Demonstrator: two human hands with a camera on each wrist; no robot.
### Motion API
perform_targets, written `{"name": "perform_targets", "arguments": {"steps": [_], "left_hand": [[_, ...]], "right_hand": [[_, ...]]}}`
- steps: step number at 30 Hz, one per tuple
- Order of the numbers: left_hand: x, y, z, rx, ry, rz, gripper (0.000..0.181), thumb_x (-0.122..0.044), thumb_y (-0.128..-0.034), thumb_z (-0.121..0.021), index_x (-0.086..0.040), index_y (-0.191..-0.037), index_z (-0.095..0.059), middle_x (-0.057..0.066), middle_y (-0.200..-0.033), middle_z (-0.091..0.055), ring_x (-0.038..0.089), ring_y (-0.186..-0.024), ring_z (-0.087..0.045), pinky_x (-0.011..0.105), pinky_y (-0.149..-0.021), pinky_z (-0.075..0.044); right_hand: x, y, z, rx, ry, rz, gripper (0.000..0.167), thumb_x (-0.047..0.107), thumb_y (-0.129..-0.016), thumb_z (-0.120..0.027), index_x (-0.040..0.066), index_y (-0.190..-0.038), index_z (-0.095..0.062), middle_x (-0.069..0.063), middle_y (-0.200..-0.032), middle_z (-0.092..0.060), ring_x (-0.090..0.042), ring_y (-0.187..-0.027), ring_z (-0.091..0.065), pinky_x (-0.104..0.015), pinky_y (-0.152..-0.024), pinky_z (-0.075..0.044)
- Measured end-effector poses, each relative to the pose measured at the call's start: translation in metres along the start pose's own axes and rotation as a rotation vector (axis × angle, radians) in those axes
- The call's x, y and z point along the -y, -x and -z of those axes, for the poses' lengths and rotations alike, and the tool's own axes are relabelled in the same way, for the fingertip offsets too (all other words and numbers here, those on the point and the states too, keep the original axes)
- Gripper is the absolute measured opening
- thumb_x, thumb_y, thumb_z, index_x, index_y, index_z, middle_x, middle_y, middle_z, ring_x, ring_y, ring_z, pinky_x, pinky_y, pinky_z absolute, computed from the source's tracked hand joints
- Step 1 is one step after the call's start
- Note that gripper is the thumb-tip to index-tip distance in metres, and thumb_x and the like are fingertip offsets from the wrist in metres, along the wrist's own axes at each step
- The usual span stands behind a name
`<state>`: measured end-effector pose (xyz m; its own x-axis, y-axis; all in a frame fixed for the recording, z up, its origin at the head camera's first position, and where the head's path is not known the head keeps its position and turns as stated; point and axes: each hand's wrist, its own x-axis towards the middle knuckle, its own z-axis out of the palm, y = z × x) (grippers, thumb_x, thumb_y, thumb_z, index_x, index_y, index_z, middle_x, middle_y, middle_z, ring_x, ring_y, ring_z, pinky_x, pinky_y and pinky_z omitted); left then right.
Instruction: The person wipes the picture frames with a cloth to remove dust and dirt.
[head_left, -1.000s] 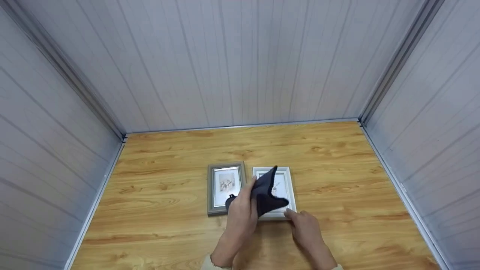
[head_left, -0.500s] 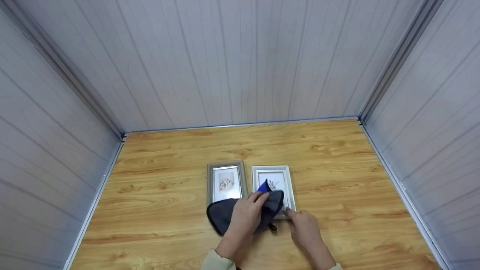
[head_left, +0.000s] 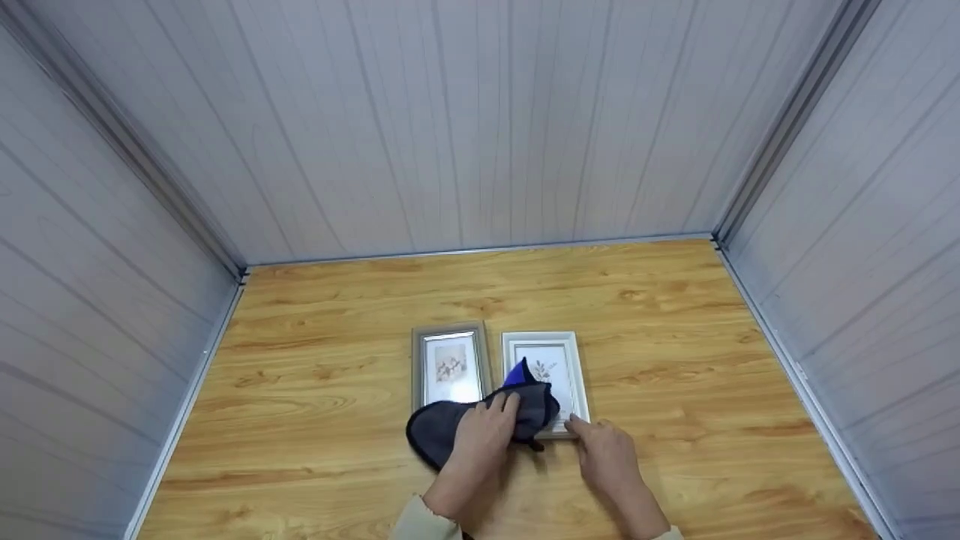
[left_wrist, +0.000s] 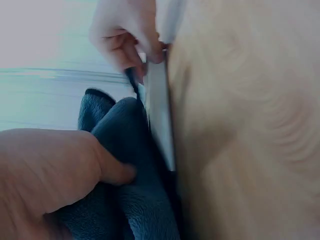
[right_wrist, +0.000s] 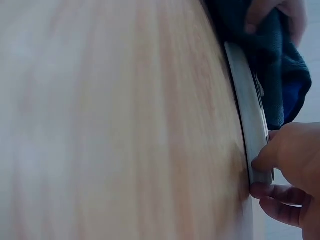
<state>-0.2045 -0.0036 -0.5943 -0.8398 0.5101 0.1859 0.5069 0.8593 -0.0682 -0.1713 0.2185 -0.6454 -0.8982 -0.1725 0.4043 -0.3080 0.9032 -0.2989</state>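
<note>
A dark grey cloth [head_left: 441, 429] with a blue underside and black edging is gripped by my left hand [head_left: 484, 436]. In the head view it lies bunched over the lower left of a white picture frame [head_left: 580, 382], which bears a plant print. My left thumb presses into the folds of the cloth [left_wrist: 135, 160] in the left wrist view. At the lower right corner of that frame, my right hand [head_left: 609, 457] pinches the edge. The right wrist view shows the thumb against the side of the frame [right_wrist: 245, 95], with other fingers curled below. The cloth hides part of the print.
A grey-brown picture frame [head_left: 418, 367] with a floral print lies just left of the white one, its lower part covered by the cloth. Both lie on a wood-grain table [head_left: 315, 375]. Pale panel walls [head_left: 480, 135] stand behind and at both sides.
The cloth, earlier lifted and folded up in my left hand, has come down and spread across the lower parts of both frames. It then shifts slightly left. My right hand keeps its place.
</note>
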Motion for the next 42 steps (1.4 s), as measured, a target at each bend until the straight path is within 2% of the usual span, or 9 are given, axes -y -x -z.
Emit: {"name": "perform_targets", "arguments": {"steps": [4, 7, 9, 12, 17, 21, 25, 35, 42], "left_hand": [[0.006, 0.002, 0.013, -0.181, 0.041, 0.092, 0.046, -0.019, -0.0757, -0.077, -0.010, -0.110, -0.048, 0.017, -0.116, -0.056, 0.026, -0.056, -0.055, 0.037, -0.043, -0.045], [0.010, 0.001, 0.023, -0.279, 0.061, 0.131, 0.042, -0.029, -0.0763, -0.078, -0.009, -0.104, -0.054, 0.019, -0.123, -0.054, 0.030, -0.061, -0.056, 0.040, -0.043, -0.045], [0.011, 0.000, 0.025, -0.291, 0.044, 0.125, 0.038, -0.030, -0.0766, -0.078, -0.008, -0.102, -0.060, 0.018, -0.126, -0.054, 0.031, -0.068, -0.057, 0.041, -0.045, -0.046], [0.010, -0.004, 0.021, -0.213, -0.006, 0.073, 0.039, -0.025, -0.0803, -0.074, -0.005, -0.113, -0.065, 0.014, -0.124, -0.056, 0.032, -0.084, -0.058, 0.040, -0.054, -0.050], [0.004, -0.008, 0.001, -0.003, -0.002, -0.034, 0.060, -0.012, -0.0871, -0.066, -0.017, -0.144, -0.047, 0.010, -0.131, -0.056, 0.035, -0.107, -0.058, 0.042, -0.074, -0.054], [-0.001, -0.009, -0.003, 0.088, -0.024, -0.082, 0.052, -0.018, -0.0904, -0.065, -0.023, -0.140, -0.052, 0.005, -0.136, -0.055, 0.031, -0.108, -0.058, 0.044, -0.076, -0.053], [-0.007, -0.010, 0.008, 0.152, -0.058, -0.108, 0.043, -0.026, -0.0897, -0.065, -0.019, -0.132, -0.061, 0.003, -0.125, -0.062, 0.026, -0.104, -0.058, 0.042, -0.076, -0.051], [-0.028, -0.026, 0.012, 0.274, -0.182, 0.039, 0.036, -0.028, -0.0966, -0.054, -0.020, -0.130, -0.064, 0.001, -0.133, -0.058, 0.023, -0.099, -0.054, 0.040, -0.073, -0.049], [-0.023, -0.054, 0.003, 0.295, -0.195, 0.113, 0.040, -0.032, -0.0964, -0.054, -0.019, -0.133, -0.062, 0.002, -0.136, -0.055, 0.024, -0.097, -0.054, 0.040, -0.073, -0.049]], "right_hand": [[0.002, 0.000, 0.000, 0.032, -0.014, -0.016, 0.026, 0.004, -0.077, -0.076, 0.017, -0.099, -0.076, -0.009, -0.080, -0.071, -0.022, -0.056, -0.056, -0.034, -0.045, -0.039], [0.003, -0.001, 0.001, 0.035, -0.024, -0.031, 0.025, 0.004, -0.078, -0.075, 0.018, -0.099, -0.077, -0.007, -0.083, -0.072, -0.021, -0.056, -0.056, -0.033, -0.046, -0.039], [0.002, -0.002, 0.002, 0.020, -0.033, -0.040, 0.026, 0.003, -0.077, -0.076, 0.018, -0.099, -0.077, -0.007, -0.087, -0.073, -0.021, -0.057, -0.056, -0.034, -0.046, -0.040], [0.001, -0.001, 0.000, -0.008, -0.041, -0.032, 0.027, 0.002, -0.076, -0.076, 0.018, -0.097, -0.078, -0.007, -0.086, -0.073, -0.022, -0.057, -0.057, -0.036, -0.046, -0.041], [0.000, 0.000, -0.003, -0.025, -0.041, -0.011, 0.028, 0.001, -0.074, -0.077, 0.018, -0.097, -0.077, -0.007, -0.087, -0.073, -0.022, -0.057, -0.057, -0.035, -0.046, -0.042], [-0.001, 0.001, -0.004, -0.022, -0.030, -0.015, 0.031, 0.000, -0.072, -0.078, 0.018, -0.098, -0.077, -0.007, -0.087, -0.073, -0.023, -0.057, -0.057, -0.036, -0.047, -0.042], [0.000, 0.000, -0.002, -0.016, -0.017, -0.020, 0.030, 0.001, -0.073, -0.077, 0.018, -0.097, -0.077, -0.008, -0.082, -0.072, -0.025, -0.057, -0.059, -0.038, -0.046, -0.043], [0.006, -0.011, 0.003, -0.006, 0.080, 0.016, 0.017, 0.013, -0.075, -0.081, 0.018, -0.072, -0.064, 0.001, -0.055, -0.060, -0.018, -0.043, -0.051, -0.033, -0.038, -0.035], [0.006, -0.013, 0.004, 0.028, 0.088, 0.020, 0.023, 0.014, -0.076, -0.080, 0.018, -0.068, -0.059, 0.002, -0.053, -0.057, -0.013, -0.043, -0.045, -0.031, -0.039, -0.032]]}}
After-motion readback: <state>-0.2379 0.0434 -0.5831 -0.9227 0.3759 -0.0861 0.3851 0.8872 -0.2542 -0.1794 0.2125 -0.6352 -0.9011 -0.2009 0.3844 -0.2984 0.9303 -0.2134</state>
